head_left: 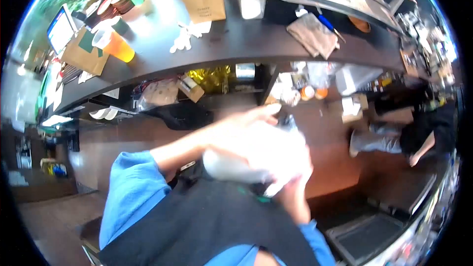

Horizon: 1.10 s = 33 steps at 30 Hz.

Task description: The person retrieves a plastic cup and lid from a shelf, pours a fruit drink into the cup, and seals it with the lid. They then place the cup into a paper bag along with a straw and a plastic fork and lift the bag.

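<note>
Both hands meet at centre frame around a white, blurred bundle [256, 160], probably cloth or a bag. The left hand [246, 125] lies over its top, fingers spread toward 1 o'clock, likely to steady it. The right hand [290, 182] cups it from below at 5 o'clock, apparently bearing the weight; exact grip cannot be told through the blur. At 11 o'clock an orange drink [117, 45] stands on the dark counter [236, 44]. At 3 o'clock another person [419, 135] bends low.
</note>
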Each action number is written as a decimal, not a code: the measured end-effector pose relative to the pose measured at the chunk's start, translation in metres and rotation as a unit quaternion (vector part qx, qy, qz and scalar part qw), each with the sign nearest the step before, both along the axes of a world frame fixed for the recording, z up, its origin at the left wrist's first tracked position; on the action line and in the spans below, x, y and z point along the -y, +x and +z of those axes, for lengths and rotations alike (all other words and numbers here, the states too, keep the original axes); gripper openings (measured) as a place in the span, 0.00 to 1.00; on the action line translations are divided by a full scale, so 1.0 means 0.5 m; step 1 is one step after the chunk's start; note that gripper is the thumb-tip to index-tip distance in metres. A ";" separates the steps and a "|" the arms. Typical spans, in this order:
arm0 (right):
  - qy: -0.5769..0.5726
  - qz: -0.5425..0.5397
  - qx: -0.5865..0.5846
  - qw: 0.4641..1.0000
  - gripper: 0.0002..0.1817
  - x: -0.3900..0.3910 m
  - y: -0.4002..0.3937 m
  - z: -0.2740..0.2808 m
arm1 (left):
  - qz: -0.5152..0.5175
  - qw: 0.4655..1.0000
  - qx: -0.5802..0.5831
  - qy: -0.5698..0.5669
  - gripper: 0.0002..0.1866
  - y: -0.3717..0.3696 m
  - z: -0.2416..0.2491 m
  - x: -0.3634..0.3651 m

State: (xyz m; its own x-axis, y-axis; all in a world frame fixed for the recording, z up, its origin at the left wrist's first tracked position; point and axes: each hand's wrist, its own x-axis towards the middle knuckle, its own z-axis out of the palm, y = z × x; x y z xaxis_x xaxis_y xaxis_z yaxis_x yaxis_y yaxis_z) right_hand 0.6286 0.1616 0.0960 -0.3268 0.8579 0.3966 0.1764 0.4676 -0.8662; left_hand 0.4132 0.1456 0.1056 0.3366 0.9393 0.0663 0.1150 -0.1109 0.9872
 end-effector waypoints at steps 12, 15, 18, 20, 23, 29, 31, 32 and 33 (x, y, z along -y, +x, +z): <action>-0.333 0.372 -0.448 0.742 0.09 0.008 -0.206 0.276 | -0.088 0.824 0.535 -0.166 0.56 -0.363 -0.002 0.413; -0.243 0.540 -0.276 0.757 0.14 0.060 -0.255 0.307 | 0.009 0.851 0.492 -0.181 0.55 -0.400 -0.040 0.459; 0.128 0.630 0.001 0.766 0.18 0.065 -0.349 0.295 | 0.019 0.864 0.485 -0.133 0.54 -0.438 -0.064 0.471; 0.250 0.229 0.189 0.922 0.31 0.185 -0.422 0.304 | 0.032 0.854 0.500 -0.141 0.53 -0.466 -0.054 0.469; 0.131 0.286 0.207 0.927 0.53 0.067 -0.511 0.257 | 0.035 0.827 0.549 -0.112 0.50 -0.487 -0.028 0.458; 0.067 0.476 -0.008 0.877 0.13 -0.015 -0.659 0.146 | 0.195 0.824 0.513 -0.138 0.45 -0.524 0.003 0.392; -0.140 0.502 0.041 0.852 0.13 -0.096 -0.672 0.165 | 0.224 0.820 0.509 -0.139 0.44 -0.529 0.010 0.376; -0.335 0.494 0.095 0.797 0.14 -0.127 -0.685 0.171 | 0.236 0.817 0.507 -0.140 0.44 -0.531 0.015 0.370; -0.386 0.519 -0.008 0.763 0.14 -0.134 -0.710 0.164 | 0.248 0.814 0.507 -0.142 0.43 -0.530 0.019 0.365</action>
